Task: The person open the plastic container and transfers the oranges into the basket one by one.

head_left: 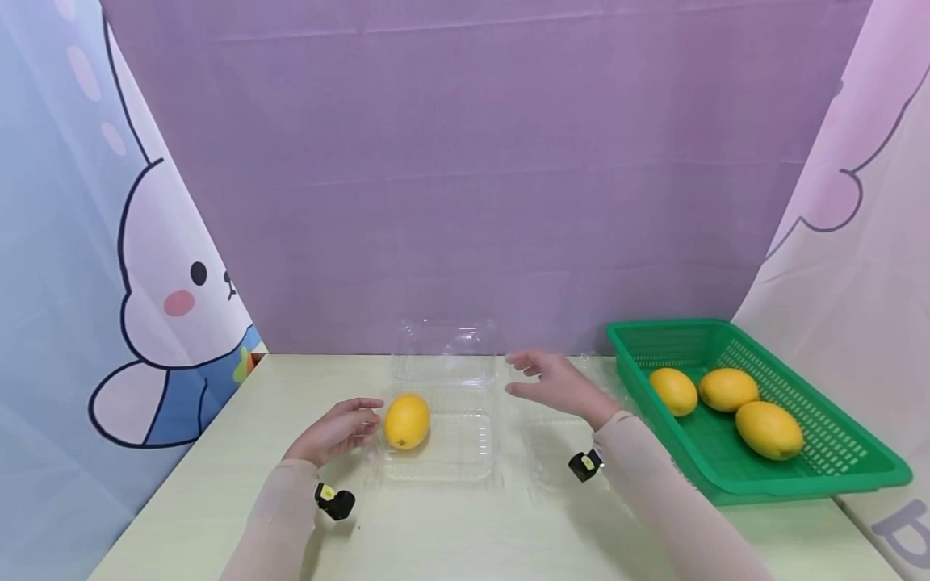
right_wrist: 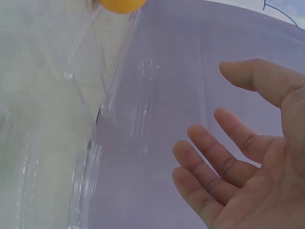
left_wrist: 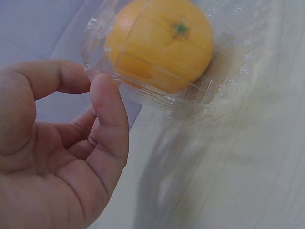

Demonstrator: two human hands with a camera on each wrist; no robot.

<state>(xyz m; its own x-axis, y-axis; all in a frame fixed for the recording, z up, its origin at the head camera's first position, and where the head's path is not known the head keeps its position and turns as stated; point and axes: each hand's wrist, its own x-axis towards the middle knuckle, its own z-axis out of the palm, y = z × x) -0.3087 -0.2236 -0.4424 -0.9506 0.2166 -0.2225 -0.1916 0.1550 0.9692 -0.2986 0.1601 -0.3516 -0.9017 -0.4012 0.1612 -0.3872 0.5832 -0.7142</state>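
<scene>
A yellow citrus fruit (head_left: 407,421), with a green stem end in the left wrist view, lies at the left side of an opened clear plastic box (head_left: 450,470). The box's lid (head_left: 445,351) stands raised at the back. At the box's left edge, my left hand (head_left: 336,432) pinches the thin plastic rim (left_wrist: 90,45) between thumb and fingertip. My right hand (head_left: 555,383) hovers right of the lid, its fingers spread and relaxed with nothing in them. In the right wrist view its palm (right_wrist: 267,191) shows bare beside the clear plastic.
Another clear plastic box (head_left: 559,452) lies just right of the first, partly under my right arm. A green basket (head_left: 697,468) at the right holds several more yellow citrus fruits (head_left: 770,430). A purple cloth (head_left: 465,177) hangs behind the table.
</scene>
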